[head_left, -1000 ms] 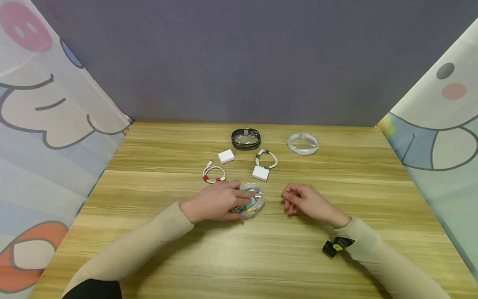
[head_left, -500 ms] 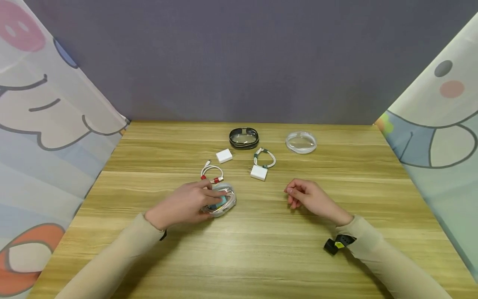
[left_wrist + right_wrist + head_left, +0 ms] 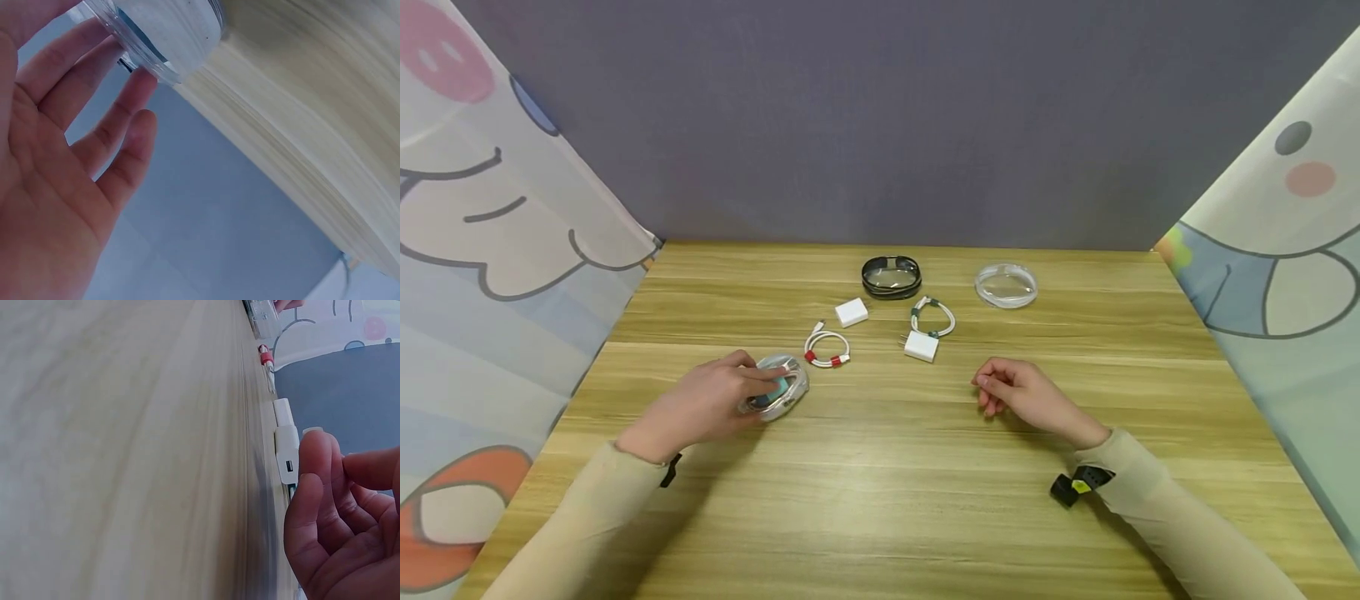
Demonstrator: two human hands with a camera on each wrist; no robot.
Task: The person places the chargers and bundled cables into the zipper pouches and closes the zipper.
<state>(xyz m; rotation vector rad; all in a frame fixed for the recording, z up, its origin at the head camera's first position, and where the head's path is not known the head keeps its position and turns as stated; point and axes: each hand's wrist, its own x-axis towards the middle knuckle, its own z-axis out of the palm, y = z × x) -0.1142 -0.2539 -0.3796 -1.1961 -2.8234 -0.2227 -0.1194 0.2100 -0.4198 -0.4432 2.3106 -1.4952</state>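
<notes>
My left hand (image 3: 711,402) grips a clear round case (image 3: 796,390) at the left of the wooden table in the head view. A teal piece and pale coiled loops show inside the case. In the left wrist view, fingertips touch the side of the clear case (image 3: 187,34), which appears close to the tabletop; the palm faces the camera. My right hand (image 3: 1033,402) holds nothing. Its fingers are loosely curled beside the table surface, right of the white chargers. Just right of the case lies a white cable with red straps (image 3: 838,361).
Behind, a white charger (image 3: 852,312) and a second white charger (image 3: 921,346) lie near a white cable with green straps (image 3: 953,319). Farther back are a black coil (image 3: 891,293) and a clear ring-shaped coil (image 3: 1007,302). A grey panel (image 3: 910,125) closes the table's back.
My left hand has carried the clear round case leftward, from below the chargers to left of the red-strapped cable. The right hand has hardly moved.
</notes>
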